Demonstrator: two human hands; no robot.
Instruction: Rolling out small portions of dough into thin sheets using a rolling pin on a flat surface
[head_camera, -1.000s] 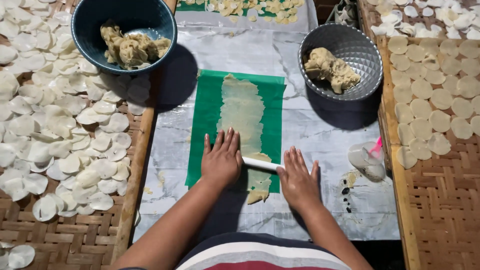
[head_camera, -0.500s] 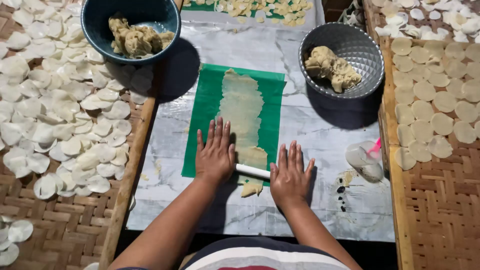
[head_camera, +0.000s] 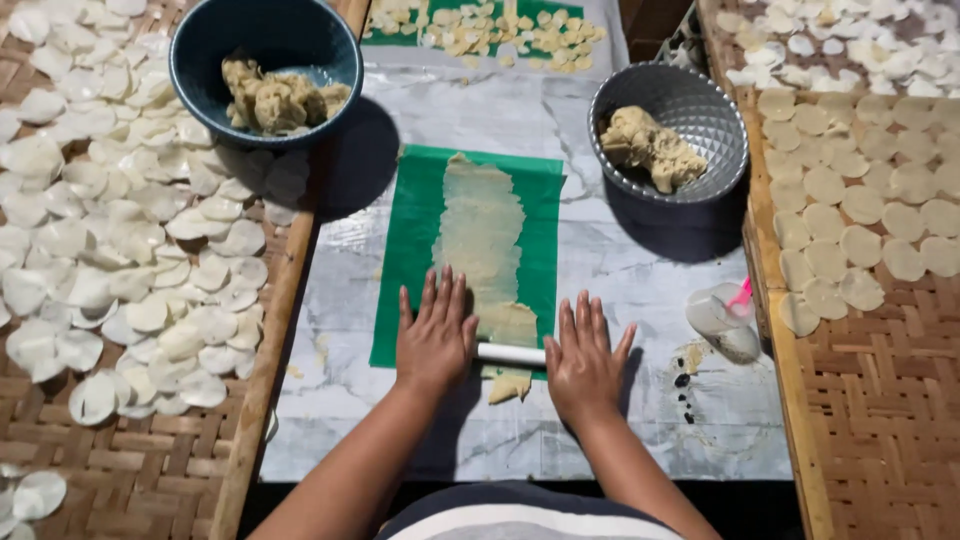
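My left hand (head_camera: 434, 338) and my right hand (head_camera: 584, 357) lie flat, fingers spread, on the two ends of a thin white rolling pin (head_camera: 510, 354). The pin crosses the near end of a long flattened strip of beige dough (head_camera: 482, 232). That strip lies on a green plastic sheet (head_camera: 410, 245) spread over a marble-patterned table (head_camera: 640, 270). A small lump of dough (head_camera: 508, 386) sticks out past the sheet's near edge, just below the pin.
A dark blue bowl (head_camera: 205, 45) with dough lumps stands at the back left, a silver metal bowl (head_camera: 715, 120) with dough at the back right. Woven bamboo trays (head_camera: 880, 400) on both sides hold several thin round discs (head_camera: 150, 250). A clear plastic cup (head_camera: 722, 318) lies right.
Both hands and the pin have rolled a little toward me along the dough strip, then settled near its near end. The camera view has shifted slightly.
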